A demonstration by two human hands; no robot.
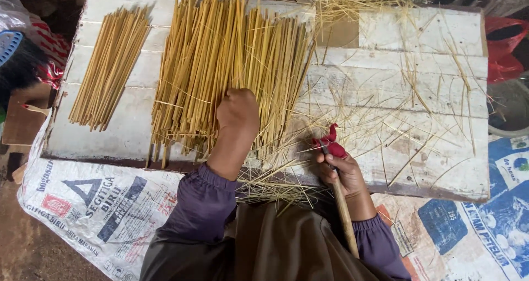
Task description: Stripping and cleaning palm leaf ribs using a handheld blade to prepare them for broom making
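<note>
The left hand (238, 111) pressed on the big straw pile (226, 66) (a smaller bundle (109, 66) beside it); the right hand (340, 173) gripped a red-tipped stick (343, 206) over the board (435, 93)

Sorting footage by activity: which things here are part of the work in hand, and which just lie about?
In use: left hand on big stick pile; right hand gripping red-wrapped tool; white board.
Lying about: small stick bundle, printed sacks, red bag.

left hand (238, 111): fist, knuckles up, arm extended | right hand (337, 171): closed grip, near body
</note>
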